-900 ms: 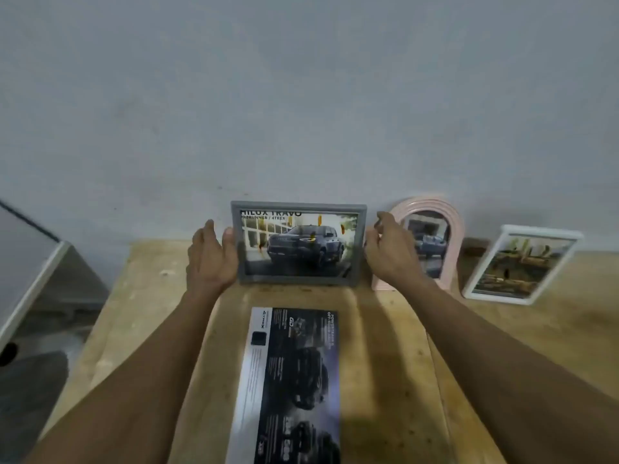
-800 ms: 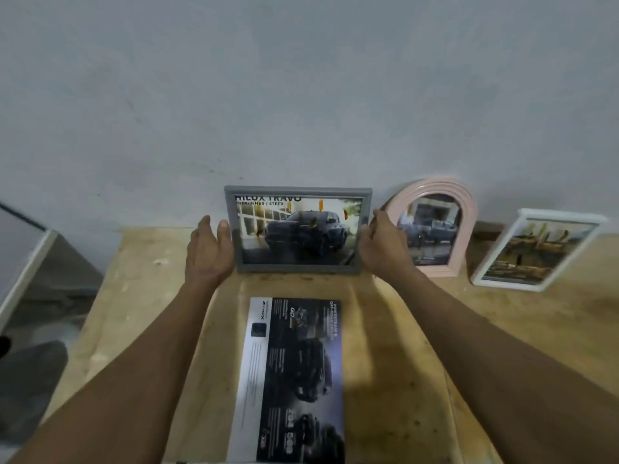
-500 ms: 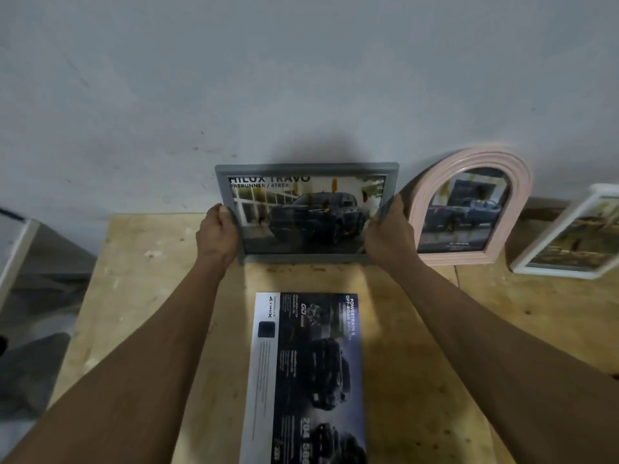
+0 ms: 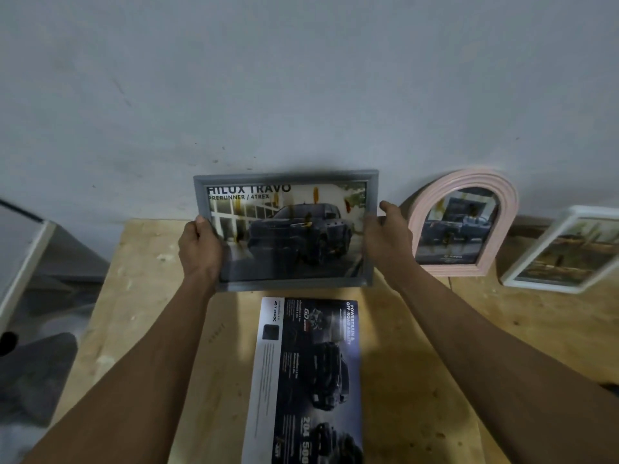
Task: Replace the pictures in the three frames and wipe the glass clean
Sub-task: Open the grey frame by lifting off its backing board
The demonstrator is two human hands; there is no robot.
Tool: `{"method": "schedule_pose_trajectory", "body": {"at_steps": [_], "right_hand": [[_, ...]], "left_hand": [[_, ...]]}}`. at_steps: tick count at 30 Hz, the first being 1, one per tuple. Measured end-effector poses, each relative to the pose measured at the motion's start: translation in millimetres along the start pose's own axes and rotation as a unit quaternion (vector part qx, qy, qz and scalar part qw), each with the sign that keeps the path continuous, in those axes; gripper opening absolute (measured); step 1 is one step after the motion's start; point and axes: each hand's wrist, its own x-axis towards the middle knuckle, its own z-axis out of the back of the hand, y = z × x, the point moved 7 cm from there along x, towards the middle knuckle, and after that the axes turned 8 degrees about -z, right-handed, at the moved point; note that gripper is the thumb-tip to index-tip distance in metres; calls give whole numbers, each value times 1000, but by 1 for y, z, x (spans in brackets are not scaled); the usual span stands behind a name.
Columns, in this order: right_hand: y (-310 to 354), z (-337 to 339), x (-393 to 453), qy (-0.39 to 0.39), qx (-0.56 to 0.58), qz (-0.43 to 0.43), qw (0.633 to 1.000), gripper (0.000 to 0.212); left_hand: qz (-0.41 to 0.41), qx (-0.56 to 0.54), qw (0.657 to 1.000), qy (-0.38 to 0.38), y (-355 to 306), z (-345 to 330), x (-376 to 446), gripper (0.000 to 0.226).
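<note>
While both hands, left hand (image 4: 200,249) and right hand (image 4: 388,234), clasp the grey frame (image 4: 288,177) mid-picture, she should lower it face-down onto the desk (image 4: 140,296), gently.

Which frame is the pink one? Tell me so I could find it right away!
Look along the grey wall at the back of the wooden table. The pink frame leans there, between the grey frame held in both hands and the white frame. It alone has a rounded, arched top.
</note>
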Motion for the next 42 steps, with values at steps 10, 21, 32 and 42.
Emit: {"method": "schedule_pose_trajectory", "body": {"at_steps": [10, 21, 32, 42], "right_hand": [[-8, 73, -52, 82, 168, -164, 968, 57], [-51, 241, -104, 3, 293, -45, 955, 39], [-185, 310, -125, 84, 379, -179, 904, 25], [-257, 282, -124, 71, 181, -174, 965, 32]], "left_hand": [[-35, -163, 986, -3, -67, 42, -85, 34], [111, -301, 942, 97, -115, -18, -244, 60], [172, -442, 876, 88, -75, -31, -362, 24], [182, -215, 941, 189, 5, -54, -356, 35]]}}
